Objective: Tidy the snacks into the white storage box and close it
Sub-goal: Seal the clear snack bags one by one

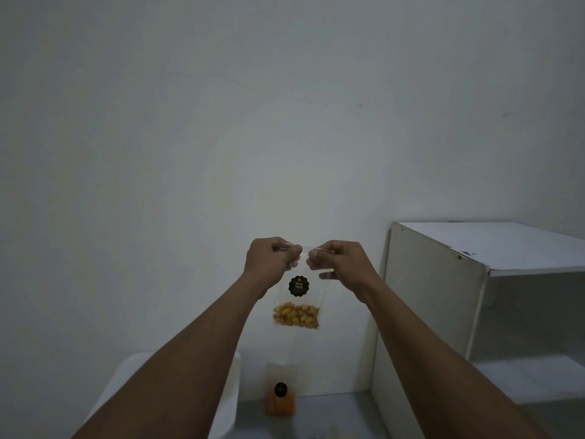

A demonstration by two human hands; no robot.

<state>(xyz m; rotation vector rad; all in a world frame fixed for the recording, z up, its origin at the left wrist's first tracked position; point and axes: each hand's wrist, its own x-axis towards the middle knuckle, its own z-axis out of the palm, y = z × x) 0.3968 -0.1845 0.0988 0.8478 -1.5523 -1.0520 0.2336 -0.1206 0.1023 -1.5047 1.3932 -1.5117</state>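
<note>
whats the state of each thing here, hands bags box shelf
left hand: pinches the top of the yellow snack bag
right hand: pinches the same top edge
yellow snack bag: held up in the air, hanging upright, snacks at the bottom; sealed or not, cannot tell
orange snack bag: stands by the wall, untouched, outside the box
box: mostly hidden by the left arm; open or closed, cannot tell
shelf: open front

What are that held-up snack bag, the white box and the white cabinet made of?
Snack bag: thin clear plastic film, glossy; the snacks show through it. White box: probably smooth matte plastic, judging by rounded corners. Cabinet: likely laminated board; flat panels, visible screw heads.
</note>
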